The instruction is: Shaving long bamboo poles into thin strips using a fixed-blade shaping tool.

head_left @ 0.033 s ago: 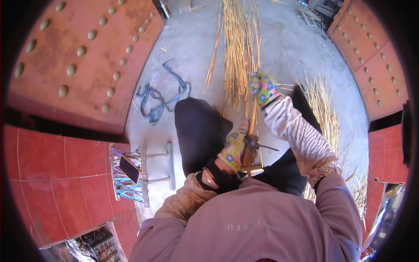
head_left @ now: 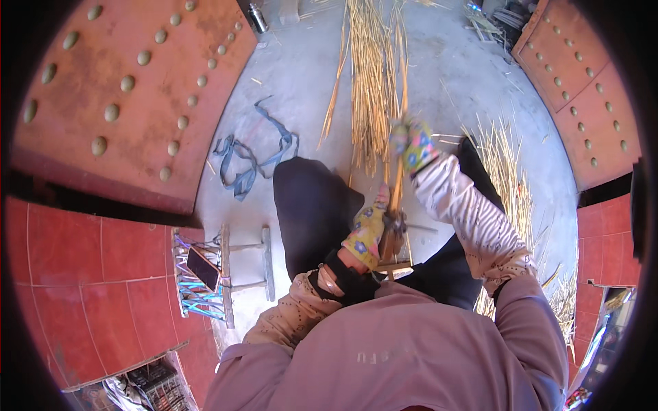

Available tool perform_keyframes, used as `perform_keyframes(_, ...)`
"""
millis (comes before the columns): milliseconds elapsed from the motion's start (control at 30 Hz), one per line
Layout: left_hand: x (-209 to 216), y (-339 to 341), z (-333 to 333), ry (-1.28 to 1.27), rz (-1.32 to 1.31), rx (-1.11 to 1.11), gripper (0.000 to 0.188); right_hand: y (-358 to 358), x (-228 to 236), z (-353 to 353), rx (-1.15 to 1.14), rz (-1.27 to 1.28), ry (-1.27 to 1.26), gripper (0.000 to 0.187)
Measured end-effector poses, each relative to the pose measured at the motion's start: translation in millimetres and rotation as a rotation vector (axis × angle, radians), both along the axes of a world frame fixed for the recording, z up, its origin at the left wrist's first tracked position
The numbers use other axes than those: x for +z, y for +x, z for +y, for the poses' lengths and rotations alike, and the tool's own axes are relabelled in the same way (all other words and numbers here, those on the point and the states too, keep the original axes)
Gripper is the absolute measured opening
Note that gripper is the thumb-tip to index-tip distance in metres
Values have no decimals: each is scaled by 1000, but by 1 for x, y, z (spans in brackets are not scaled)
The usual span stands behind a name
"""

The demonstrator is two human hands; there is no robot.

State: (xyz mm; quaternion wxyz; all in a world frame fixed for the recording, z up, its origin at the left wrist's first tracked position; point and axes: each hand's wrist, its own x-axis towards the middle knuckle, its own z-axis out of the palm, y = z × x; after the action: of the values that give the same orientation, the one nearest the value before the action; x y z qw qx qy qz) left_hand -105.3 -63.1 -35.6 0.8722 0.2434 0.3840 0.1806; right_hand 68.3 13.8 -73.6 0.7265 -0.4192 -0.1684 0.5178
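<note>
My left hand (head_left: 367,233), in a yellow flowered glove with bare fingertips, is closed against a brown wooden tool (head_left: 391,243) between my legs. A thin metal rod (head_left: 421,227) juts rightward from this tool, and most of the fingers are hidden. Straw-coloured reed stalks (head_left: 395,195) run from the tool up toward my right hand (head_left: 415,145). That hand wears a flowered glove too and is smeared by motion; its fingers look curled round a stalk. Just beyond lies a long bundle of reed stalks (head_left: 370,89) on the floor.
More stalks (head_left: 504,171) lie beside my right leg. A blue-grey strip of cloth (head_left: 243,164) is on the floor at left, near a low stool (head_left: 226,270) with a dark flat device (head_left: 203,267) on it. Studded reddish doors (head_left: 137,82) stand at both sides. A metal flask (head_left: 258,18) stands far left.
My right hand has shifted slightly and is now blurred, as is the metal rod. My left hand stays in place on the tool.
</note>
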Motion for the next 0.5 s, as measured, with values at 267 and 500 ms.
perform_keyframes(267,15,21,-1,258,24,69,57,36,34,-1,304,207,-203,37)
perform_keyframes(500,5,26,-8,304,88,-84,55,58,67,40,-16,151,-315,20)
